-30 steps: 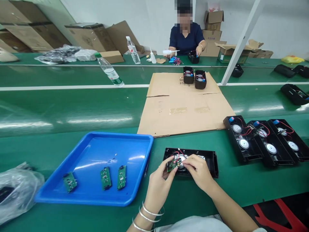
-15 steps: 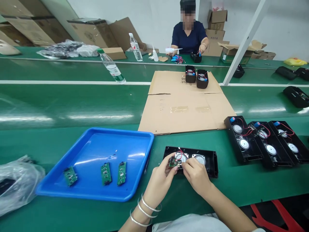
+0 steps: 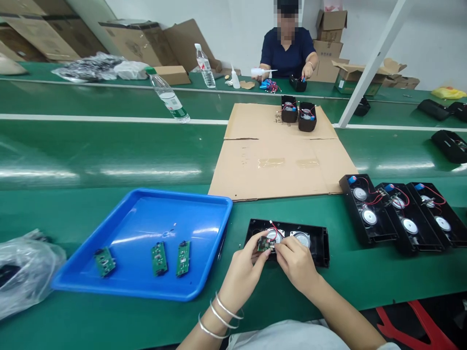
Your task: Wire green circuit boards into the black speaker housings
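My left hand [image 3: 251,253] pinches a small green circuit board [image 3: 264,244] by its edges, above a black speaker housing [image 3: 318,227]. At the right end of the board, my right hand [image 3: 296,257] has its thumb and fingertips closed on something too small to make out, perhaps a wire end. Inside the housing sit two round speakers; the right speaker [image 3: 302,239] shows well, while the left speaker [image 3: 274,235] is partly covered by the board. A thin red wire [image 3: 273,225] with a white plug rises beside the board.
Left of my hands lies a blue tray [image 3: 138,287] with three circuit boards. Several black housings [image 3: 368,216] with speakers stand at right. Beyond are a cardboard sheet [image 3: 284,175], two housings, bottles [image 3: 171,99] and a person [image 3: 286,51] holding a white bottle. A slanted white post rises at right.
The camera view has shifted slightly. My hands stay at the board with nearly the same grip; the board looks tilted a little differently.
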A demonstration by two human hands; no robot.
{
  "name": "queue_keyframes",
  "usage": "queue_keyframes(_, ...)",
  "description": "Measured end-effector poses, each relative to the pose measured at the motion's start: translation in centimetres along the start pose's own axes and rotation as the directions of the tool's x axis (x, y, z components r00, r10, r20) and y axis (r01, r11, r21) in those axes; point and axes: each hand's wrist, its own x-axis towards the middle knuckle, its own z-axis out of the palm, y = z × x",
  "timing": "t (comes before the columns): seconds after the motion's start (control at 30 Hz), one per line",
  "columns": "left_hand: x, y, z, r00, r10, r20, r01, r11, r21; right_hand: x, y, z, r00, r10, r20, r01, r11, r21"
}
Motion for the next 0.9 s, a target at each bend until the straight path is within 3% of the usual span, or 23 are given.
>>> queue_keyframes(0.07,0.0,-0.2,0.0,0.999,0.037,0.008,-0.037,0.999,0.033,0.1,0.1,-0.1,1.000,-0.018,0.020,0.018,1.000,-0.024)
queue_keyframes(0.17,0.1,-0.2,-0.3,0.996,0.092,0.021,-0.093,0.993,0.072,0.1,0.3,-0.1,1.000,0.009,0.026,-0.011,0.997,0.073)
queue_keyframes(0.3,0.3,0.2,-1.0,0.988,0.124,0.088,-0.132,0.987,0.089,0.1,0.4,-0.2,0.983,0.178,0.044,-0.183,0.945,0.272)
queue_keyframes(0.4,0.5,0.3,-1.3,0.972,0.184,0.145,-0.203,0.971,0.128,0.2,0.4,-0.3,0.962,0.256,0.093,-0.273,0.905,0.326)
queue_keyframes(0.67,0.3,-0.4,-1.3,0.955,0.245,0.166,-0.271,0.949,0.158,1.1,0.8,-0.8,0.982,0.115,0.152,-0.159,0.931,0.328)
queue_keyframes(0.9,0.2,-0.5,-1.2,0.960,0.228,0.165,-0.255,0.953,0.163,1.9,0.8,-1.1,0.964,0.141,0.225,-0.205,0.933,0.297)
